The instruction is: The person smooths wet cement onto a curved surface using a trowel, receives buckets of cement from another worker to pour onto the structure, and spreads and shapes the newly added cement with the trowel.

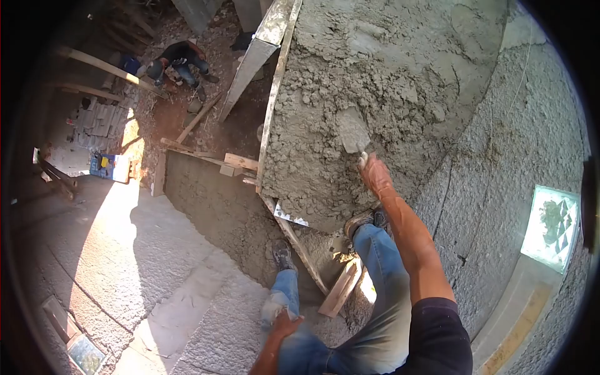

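Observation:
My right hand [376, 175] grips the handle of a trowel [353, 131], whose flat blade is coated grey and lies on rough wet concrete [381, 81]. The blade points away from me, up the slab. My left hand [287, 324] rests on my left knee; its fingers are bent against the jeans, and whether they pinch anything is too small to tell. A wooden form board [273, 119] runs along the left edge of the concrete.
Below at the upper left, a person [181, 62] crouches near wooden poles [112, 70]. A lower concrete strip [219, 212] lies left of my feet. A short plank [342, 289] stands between my legs. A glass block window [551, 228] is at the right.

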Demonstrator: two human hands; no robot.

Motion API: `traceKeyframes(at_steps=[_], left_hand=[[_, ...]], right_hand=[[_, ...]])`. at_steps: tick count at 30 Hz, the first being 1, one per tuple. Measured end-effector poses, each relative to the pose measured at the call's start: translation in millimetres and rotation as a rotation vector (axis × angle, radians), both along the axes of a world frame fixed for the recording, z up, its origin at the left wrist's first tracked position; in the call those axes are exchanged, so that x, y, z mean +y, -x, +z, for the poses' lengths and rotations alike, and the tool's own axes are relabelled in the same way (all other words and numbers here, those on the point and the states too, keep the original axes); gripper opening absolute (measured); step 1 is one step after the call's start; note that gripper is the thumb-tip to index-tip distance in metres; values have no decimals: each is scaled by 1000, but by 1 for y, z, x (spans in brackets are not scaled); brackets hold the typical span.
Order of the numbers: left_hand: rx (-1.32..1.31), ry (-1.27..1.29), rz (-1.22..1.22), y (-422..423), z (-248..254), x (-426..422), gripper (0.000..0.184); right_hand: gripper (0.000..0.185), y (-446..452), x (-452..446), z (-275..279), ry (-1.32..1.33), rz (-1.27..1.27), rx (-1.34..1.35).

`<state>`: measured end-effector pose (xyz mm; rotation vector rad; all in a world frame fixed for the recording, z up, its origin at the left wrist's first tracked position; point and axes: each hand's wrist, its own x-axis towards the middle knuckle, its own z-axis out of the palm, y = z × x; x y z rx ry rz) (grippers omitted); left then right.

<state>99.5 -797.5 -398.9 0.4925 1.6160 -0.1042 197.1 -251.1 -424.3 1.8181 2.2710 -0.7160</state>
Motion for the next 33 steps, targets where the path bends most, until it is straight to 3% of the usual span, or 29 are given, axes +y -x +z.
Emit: traceKeyframes(at_steps=[1, 3, 6, 7, 9, 11, 13, 15, 20, 23, 24, 25, 27, 28, 33], left_hand=[[18, -19, 9, -4, 7, 13, 101], [84, 181, -348, -13, 34, 38, 108], [140, 353, -143, -1, 31, 48, 109], [162, 296, -84, 8, 17, 47, 109], [158, 305, -37, -6, 10, 4, 107], [186, 304, -16, -15, -12, 4, 105], [324, 259, -186, -25, -12, -3, 99], [292, 278, -131, -21, -10, 6, 97], [231, 293, 108, 0, -24, 3, 93], [223, 265, 177, 1, -40, 3, 88], [257, 259, 118, -1, -46, 4, 84], [294, 252, 62, -4, -52, 5, 81], [304, 251, 92, -6, -50, 9, 78], [327, 252, 105, -3, -50, 10, 75], [358, 276, 173, -4, -57, 20, 71]], right_hand=[[39, -10, 5, -1, 0, 105, -62], [39, -41, 6, -5, -68, 277, -95], [46, -54, 23, 39, -230, 137, -53], [48, -52, 60, 55, -166, -60, 55], [49, -54, 69, -5, 30, -348, 154], [49, -28, 21, -50, -176, -346, 112], [48, -32, -37, -74, -112, -271, 107], [45, -63, -79, -98, -20, -156, 2], [41, -59, -105, -26, 167, -281, 183], [39, -32, -138, 0, 17, -3, 147], [34, -27, -150, -12, 115, 79, 217], [39, -38, -171, -69, 361, 0, 270], [45, -22, -206, -109, 543, 115, 310], [45, 10, -228, -105, 475, 308, 307], [50, 42, -254, -181, 474, 472, 133]])
